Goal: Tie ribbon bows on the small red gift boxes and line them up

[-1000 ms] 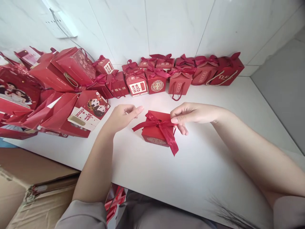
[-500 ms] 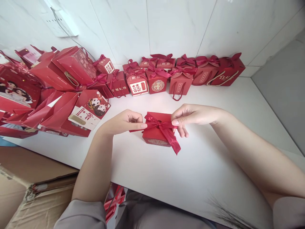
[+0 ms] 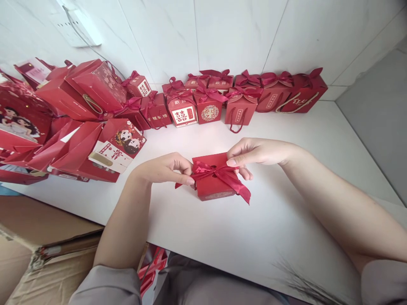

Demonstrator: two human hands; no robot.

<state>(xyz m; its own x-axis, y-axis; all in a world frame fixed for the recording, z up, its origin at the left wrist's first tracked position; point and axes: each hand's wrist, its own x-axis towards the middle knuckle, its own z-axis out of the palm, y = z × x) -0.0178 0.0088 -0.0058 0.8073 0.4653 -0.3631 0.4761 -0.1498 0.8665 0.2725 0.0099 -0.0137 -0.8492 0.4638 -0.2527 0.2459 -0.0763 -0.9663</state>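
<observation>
A small red gift box (image 3: 213,189) rests on the white table in front of me, a gold round print on its near side. Across its top runs a dark red ribbon (image 3: 219,171), knotted in the middle, with one tail hanging over the front right corner. My left hand (image 3: 174,168) pinches the ribbon between thumb and forefinger at the box's left side. On the right, my right hand (image 3: 251,153) pinches the ribbon's other side, thumb on top, the lower fingers curled loosely beside the box.
Along the tiled wall stands a row of red boxes (image 3: 241,111) with ribbon bows. Larger red gift bags (image 3: 76,156) crowd the table's left end. An opened cardboard carton (image 3: 47,220) is below the table's left front edge. A power strip (image 3: 76,29) hangs on the wall.
The gift box has turned a little and shifted slightly right and nearer. My left hand has moved down with the ribbon; the right hand has moved only slightly.
</observation>
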